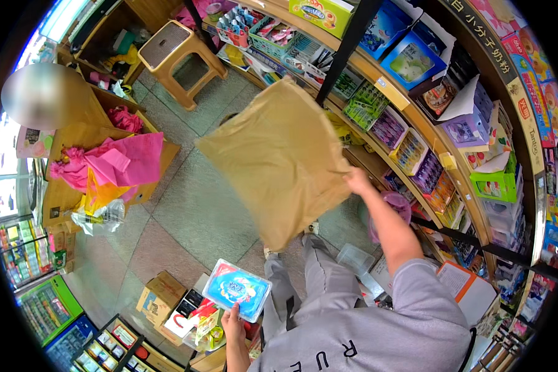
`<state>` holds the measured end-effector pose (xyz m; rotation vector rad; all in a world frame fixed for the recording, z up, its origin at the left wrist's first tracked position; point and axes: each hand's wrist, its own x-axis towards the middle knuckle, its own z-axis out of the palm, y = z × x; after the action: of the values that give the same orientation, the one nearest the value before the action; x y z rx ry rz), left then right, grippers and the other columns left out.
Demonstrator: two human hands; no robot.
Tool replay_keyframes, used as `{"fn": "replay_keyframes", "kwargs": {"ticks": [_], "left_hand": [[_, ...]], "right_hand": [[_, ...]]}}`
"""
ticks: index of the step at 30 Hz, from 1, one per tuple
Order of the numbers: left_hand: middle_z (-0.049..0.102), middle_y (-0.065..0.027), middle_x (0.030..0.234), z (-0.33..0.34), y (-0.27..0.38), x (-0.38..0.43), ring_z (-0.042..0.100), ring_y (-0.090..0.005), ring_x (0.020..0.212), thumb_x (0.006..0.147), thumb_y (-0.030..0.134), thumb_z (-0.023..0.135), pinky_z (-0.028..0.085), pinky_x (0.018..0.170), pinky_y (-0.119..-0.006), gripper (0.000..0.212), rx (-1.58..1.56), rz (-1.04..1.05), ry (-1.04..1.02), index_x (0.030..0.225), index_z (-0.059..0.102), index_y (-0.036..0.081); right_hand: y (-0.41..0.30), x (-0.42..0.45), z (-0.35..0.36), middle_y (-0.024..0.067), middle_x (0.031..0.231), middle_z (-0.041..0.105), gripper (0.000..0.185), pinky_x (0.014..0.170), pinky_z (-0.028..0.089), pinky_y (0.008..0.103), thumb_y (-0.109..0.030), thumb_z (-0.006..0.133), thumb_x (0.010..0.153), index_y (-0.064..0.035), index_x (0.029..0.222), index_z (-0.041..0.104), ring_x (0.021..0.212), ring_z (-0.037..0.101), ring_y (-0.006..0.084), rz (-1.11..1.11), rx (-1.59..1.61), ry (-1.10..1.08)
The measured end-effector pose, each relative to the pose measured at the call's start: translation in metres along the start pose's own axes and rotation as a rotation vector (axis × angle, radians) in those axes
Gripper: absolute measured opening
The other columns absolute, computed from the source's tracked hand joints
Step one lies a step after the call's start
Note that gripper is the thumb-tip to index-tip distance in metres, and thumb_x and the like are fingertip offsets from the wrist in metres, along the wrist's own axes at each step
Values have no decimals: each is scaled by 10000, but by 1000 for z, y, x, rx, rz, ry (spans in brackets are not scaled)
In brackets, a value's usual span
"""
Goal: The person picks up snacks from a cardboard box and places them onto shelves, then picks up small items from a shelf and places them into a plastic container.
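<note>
My right hand (355, 180) grips the right edge of a large tan sheet (279, 158). The sheet is wrinkled, and I cannot tell if it is paper or thin plastic. It spreads in front of my legs, above the tiled floor, and hides part of the shelving behind it. In my left hand (233, 321) is a flat clear plastic box (238, 289) with a blue and red printed top that bears writing. My thumb lies over its near edge; my other fingers are mostly hidden.
Stocked store shelves (414, 186) curve along the right. A tan plastic stool (167, 44) stands at the far end. On the left, pink bags (121, 160) lie on a wooden counter (65, 195). Cardboard boxes (160, 297) sit near my left hand, and a pink bin (395, 209) beyond my right forearm.
</note>
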<state>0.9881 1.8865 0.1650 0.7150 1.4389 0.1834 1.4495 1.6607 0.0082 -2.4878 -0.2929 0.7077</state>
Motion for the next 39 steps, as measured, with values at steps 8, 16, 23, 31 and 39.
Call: {"fn": "replay_keyframes", "kwargs": {"ticks": [8, 16, 23, 31, 39], "left_hand": [[599, -49, 878, -19, -9, 43, 584, -145, 777, 819, 146, 586, 490, 700, -299, 165, 62, -25, -71, 932, 567, 27], [622, -53, 849, -49, -27, 93, 564, -96, 720, 813, 111, 588, 438, 640, -224, 144, 135, 49, -147, 896, 600, -6], [605, -44, 877, -36, -40, 140, 542, -106, 792, 795, 87, 598, 417, 730, -246, 111, 274, 27, -226, 866, 625, 6], [541, -77, 1019, 97, -28, 141, 515, -167, 940, 758, 103, 631, 386, 826, -288, 127, 439, 239, -544, 792, 647, -18], [570, -70, 978, 272, -83, 185, 515, -129, 886, 774, 113, 634, 390, 781, -257, 126, 319, 222, -614, 778, 633, -13]], "right_hand": [[-170, 18, 118, 225, 907, 586, 323, 765, 440, 453, -60, 454, 739, -61, 1053, 533, 878, 547, 391, -196, 161, -42], [-219, 24, 168, 234, 983, 573, 357, 779, 444, 425, -229, 541, 797, -8, 1074, 500, 896, 557, 383, -220, 318, -61], [-81, -41, 148, 152, 1085, 542, 528, 722, 466, 319, -405, 505, 845, -10, 1189, 439, 829, 578, 213, 161, 501, -204], [25, -86, 68, 104, 903, 604, 431, 647, 457, 281, -333, 554, 832, -10, 1114, 508, 743, 576, 156, 234, 327, -321], [74, -12, 11, 68, 885, 601, 414, 655, 448, 268, -371, 409, 905, -22, 1097, 520, 764, 577, 149, 292, 569, -239]]}}
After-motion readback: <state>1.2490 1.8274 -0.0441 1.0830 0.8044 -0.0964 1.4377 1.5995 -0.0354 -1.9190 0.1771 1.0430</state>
